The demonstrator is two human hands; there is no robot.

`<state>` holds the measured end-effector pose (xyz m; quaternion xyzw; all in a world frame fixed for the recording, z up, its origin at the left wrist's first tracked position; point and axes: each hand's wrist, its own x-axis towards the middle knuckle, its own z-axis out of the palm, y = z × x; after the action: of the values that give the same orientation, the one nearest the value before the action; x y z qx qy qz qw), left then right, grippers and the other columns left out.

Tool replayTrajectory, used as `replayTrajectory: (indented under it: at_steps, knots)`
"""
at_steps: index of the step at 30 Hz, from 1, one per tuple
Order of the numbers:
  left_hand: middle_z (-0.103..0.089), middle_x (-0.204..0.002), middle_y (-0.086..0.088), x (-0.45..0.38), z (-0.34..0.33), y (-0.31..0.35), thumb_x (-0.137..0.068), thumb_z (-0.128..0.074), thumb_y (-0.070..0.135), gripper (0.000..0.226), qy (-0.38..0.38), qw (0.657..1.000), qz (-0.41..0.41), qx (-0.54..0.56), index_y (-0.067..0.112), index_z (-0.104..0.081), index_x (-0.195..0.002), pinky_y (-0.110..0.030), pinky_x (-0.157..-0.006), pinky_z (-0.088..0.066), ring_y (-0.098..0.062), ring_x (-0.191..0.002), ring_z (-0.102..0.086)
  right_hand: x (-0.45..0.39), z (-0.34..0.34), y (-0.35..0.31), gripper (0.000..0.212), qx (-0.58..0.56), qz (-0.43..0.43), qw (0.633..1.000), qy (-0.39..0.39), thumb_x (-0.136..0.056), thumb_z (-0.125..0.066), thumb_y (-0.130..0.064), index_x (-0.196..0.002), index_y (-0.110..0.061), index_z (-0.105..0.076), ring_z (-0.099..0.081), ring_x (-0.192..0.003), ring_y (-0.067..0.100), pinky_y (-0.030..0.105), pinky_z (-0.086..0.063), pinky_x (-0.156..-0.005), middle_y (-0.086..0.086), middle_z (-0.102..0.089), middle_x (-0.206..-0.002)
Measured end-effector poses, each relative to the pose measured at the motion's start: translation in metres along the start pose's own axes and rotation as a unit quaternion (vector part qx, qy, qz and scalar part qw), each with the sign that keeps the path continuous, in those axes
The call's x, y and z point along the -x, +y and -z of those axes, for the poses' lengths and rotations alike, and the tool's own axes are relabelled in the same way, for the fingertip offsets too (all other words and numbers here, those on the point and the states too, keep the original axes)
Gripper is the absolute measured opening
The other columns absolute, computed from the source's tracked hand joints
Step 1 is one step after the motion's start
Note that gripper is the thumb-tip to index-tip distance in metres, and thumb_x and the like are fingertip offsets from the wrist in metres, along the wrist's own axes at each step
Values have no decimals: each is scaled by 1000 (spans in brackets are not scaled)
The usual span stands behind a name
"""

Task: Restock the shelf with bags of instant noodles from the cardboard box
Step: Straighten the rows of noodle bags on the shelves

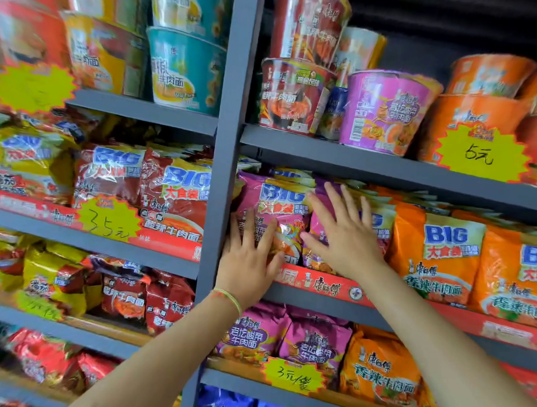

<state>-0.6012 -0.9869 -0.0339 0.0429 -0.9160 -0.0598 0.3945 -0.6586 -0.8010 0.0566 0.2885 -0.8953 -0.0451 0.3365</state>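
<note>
Both hands were up at the middle shelf (387,173), right of the grey upright post (223,182). Left hand (248,258): grip spread, fingers straight, palm laid flat on the front of a pink noodle bag (276,203) standing at the shelf's left end. A thin band (229,296) circled that wrist. Right hand (343,235): grip likewise spread, fingers fanned and pressed flat against the next pink bag (316,237) just beside the first. Neither hand pinched or curled round anything. Orange noodle bags (435,252) stood directly to the right. Cardboard box not in view.
</note>
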Motion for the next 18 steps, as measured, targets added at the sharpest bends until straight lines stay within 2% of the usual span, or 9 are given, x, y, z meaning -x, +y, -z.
replayTrajectory:
  at_steps: [3,5,8,10,13,16,18]
  knots:
    - [-31,-156,-22,1,1,3,-96,-31,57,64,-3,1000,6,-4,23,-39,-150,-56,-103,-43,-53,-136,-35,-29,13,-23,47,-96,15,993,69,-103,-42,-38,-145,-19,-44,-23,-148,22,45,-12,-121,3,-36,-156]
    - [-32,-156,-24,2,2,6,-96,-30,57,66,-9,1000,15,-4,21,-40,-150,-57,-103,-43,-53,-135,-36,-51,14,-39,37,-137,22,988,65,-103,-43,-31,-135,-17,-55,-38,-137,21,41,-19,-118,2,-52,-142]
    - [-31,-154,-29,9,0,10,-95,-28,61,73,-13,1000,22,-15,14,-38,-150,-56,-107,-41,-51,-137,-35,-78,11,-55,29,-182,-11,982,40,-102,-45,-31,-119,-18,-64,-51,-121,25,40,-29,-105,3,-61,-124]
    - [-29,-154,-31,14,-2,11,-95,-29,61,77,-11,999,21,-28,10,-36,-151,-55,-111,-36,-49,-139,-34,-88,11,-60,21,-199,-39,979,28,-101,-49,-30,-104,-18,-66,-54,-113,25,40,-30,-98,2,-62,-114]
    - [-27,-155,-32,20,-5,9,-95,-30,61,78,-12,999,12,-33,6,-34,-151,-55,-115,-31,-48,-141,-30,-96,11,-63,15,-226,-64,972,5,-101,-48,-27,-89,-22,-56,-55,-104,26,39,-29,-96,0,-62,-101]
    - [-27,-154,-32,22,-6,8,-96,-28,61,78,-15,999,10,-30,7,-32,-152,-56,-114,-31,-48,-142,-29,-101,11,-64,17,-269,-96,958,-12,-101,-46,-21,-85,-22,-49,-57,-94,27,39,-29,-101,-1,-60,-86]
    - [-27,-155,-32,22,-6,8,-96,-28,61,78,-19,999,14,-31,7,-31,-153,-56,-114,-31,-47,-143,-28,-102,12,-63,18,-287,-108,952,-13,-102,-46,-23,-84,-20,-48,-57,-90,27,40,-31,-103,0,-60,-83]
